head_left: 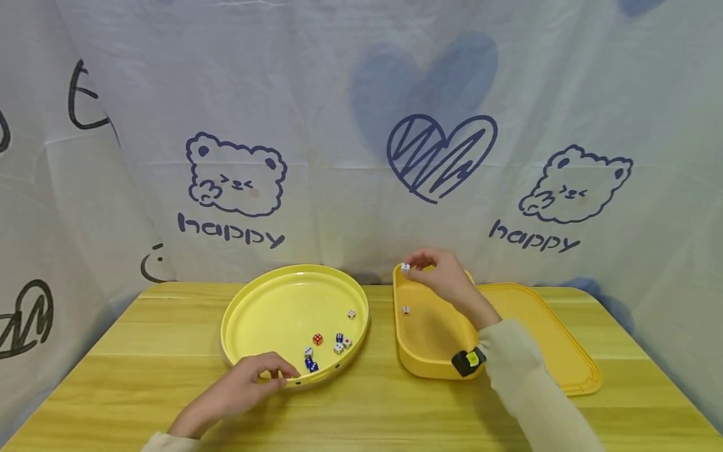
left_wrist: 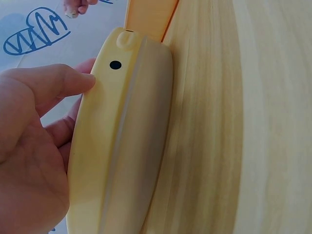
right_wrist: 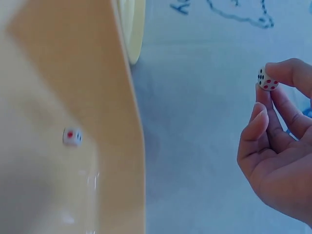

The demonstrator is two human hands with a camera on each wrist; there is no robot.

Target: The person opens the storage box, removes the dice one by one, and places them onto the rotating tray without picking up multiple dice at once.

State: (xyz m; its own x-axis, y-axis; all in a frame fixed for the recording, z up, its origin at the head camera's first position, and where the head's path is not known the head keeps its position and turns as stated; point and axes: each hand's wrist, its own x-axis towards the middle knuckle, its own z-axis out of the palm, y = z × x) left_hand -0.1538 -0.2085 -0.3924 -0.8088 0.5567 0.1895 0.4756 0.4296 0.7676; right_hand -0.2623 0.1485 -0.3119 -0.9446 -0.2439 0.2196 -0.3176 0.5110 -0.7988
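Observation:
My right hand point(head_left: 443, 274) pinches a white die point(right_wrist: 267, 79) with black and red pips between thumb and fingertips, above the far left part of an orange rectangular box point(head_left: 433, 369). Inside that box lies another white die point(head_left: 406, 310). At the near edge of a round yellow tray point(head_left: 271, 295), my left hand point(head_left: 246, 383) grips the rim, thumb on the outer wall and fingers over the inner side. Within the tray are a red die point(head_left: 318, 339), several white dice point(head_left: 338, 348) and several blue dice point(head_left: 308, 362), mostly towards its near right side.
An orange lid point(head_left: 533, 326) lies flat on the wooden table point(head_left: 361, 414), right of the box and partly behind the right forearm. A white cloth point(head_left: 339, 125) with bear and heart drawings hangs behind the table. A black band with a small yellow device point(head_left: 470, 361) is on the right wrist.

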